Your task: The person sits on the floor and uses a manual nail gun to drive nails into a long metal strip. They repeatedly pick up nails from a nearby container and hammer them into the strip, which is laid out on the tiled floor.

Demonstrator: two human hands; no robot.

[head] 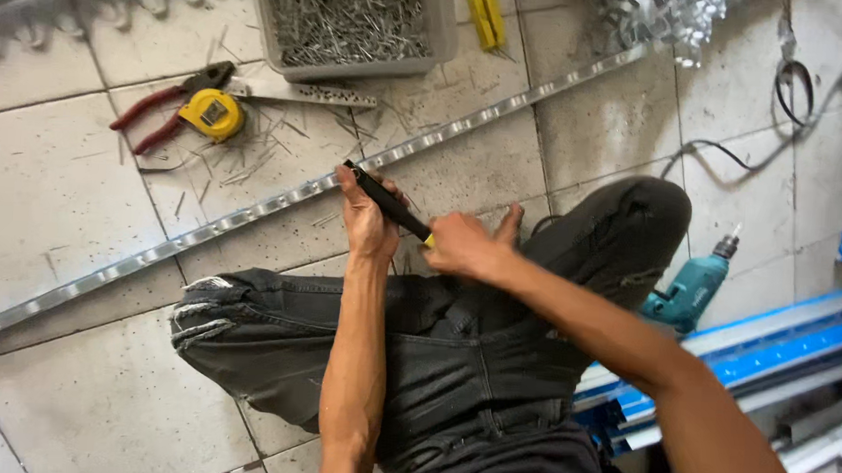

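A long perforated metal strip (252, 208) runs diagonally across the tiled floor. My left hand (365, 223) and my right hand (463, 245) both grip a tool with long black handles and a yellow part (389, 205), held at the strip just in front of my bent knees. The tool's head is hidden behind my left hand. I sit cross-legged in dark torn jeans (454, 342).
A grey tray of metal pins (350, 21) stands at the back. Red-handled pliers (162, 102), a yellow tape measure (213, 114) and scattered pins lie to the left. A teal power drill (693, 286) and blue-edged metal profiles (776, 347) lie at the right.
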